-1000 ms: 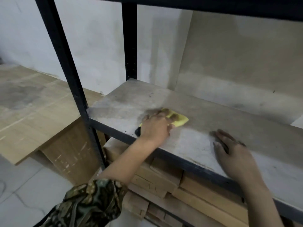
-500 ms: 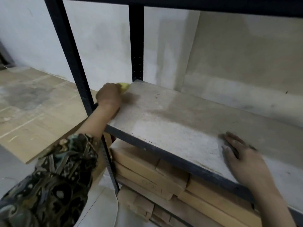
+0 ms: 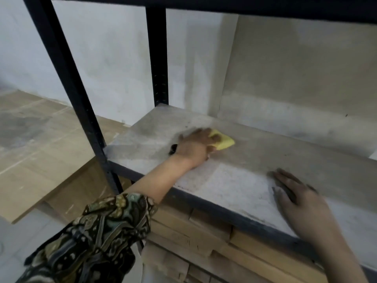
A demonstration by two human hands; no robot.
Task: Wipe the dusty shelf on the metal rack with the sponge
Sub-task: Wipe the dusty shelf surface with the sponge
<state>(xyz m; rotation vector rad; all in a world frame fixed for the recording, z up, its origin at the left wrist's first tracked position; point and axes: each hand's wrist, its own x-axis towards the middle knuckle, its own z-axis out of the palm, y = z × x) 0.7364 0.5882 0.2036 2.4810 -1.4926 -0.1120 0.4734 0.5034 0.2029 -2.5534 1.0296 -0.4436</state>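
Your left hand [image 3: 195,148] lies palm down on the shelf [image 3: 255,160], fingers curled over a yellow sponge [image 3: 223,142] and pressing it flat against the board. The sponge sits toward the left half of the shelf, about midway between front edge and back; its right corner pokes out past your fingertips. Your patterned sleeve [image 3: 98,237] is pushed up and hangs below the shelf's front edge.

Your right hand [image 3: 299,203] rests open and flat on the shelf near the front edge, well apart from the sponge, fingers spread and holding nothing. Its fingers look grey with dust.

The board shows a paler patch between your two hands, while the area around the sponge and toward the back looks darker and duller. The black metal rack [image 3: 67,78] has one upright at the front left corner and another at the back. Wooden planks [image 3: 200,237] are stacked on the level under the shelf, and flat wooden boards [image 3: 30,152] lie off to the left.
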